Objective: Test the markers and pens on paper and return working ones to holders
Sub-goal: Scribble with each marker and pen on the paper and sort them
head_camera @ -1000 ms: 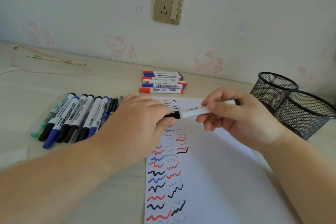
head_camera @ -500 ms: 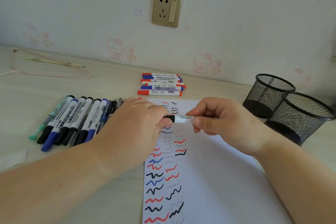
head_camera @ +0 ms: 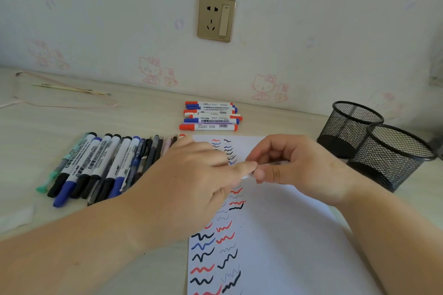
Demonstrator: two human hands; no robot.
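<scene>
White paper (head_camera: 287, 235) — red, blue, black squiggles, black mesh holders (head_camera: 393, 158)

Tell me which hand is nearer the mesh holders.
Right. The right hand is just left of the mesh holders; the left hand lies farther left, beyond it.

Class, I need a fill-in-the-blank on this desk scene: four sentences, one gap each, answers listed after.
1. The two mesh pen holders stand on the ____ side of the paper.
2. The squiggles on the paper are black, blue and ____.
3. Both hands, left hand and right hand, hold one ____ marker.
4. On the wall is an electrical ____.

Answers: right; red; white; socket
</scene>
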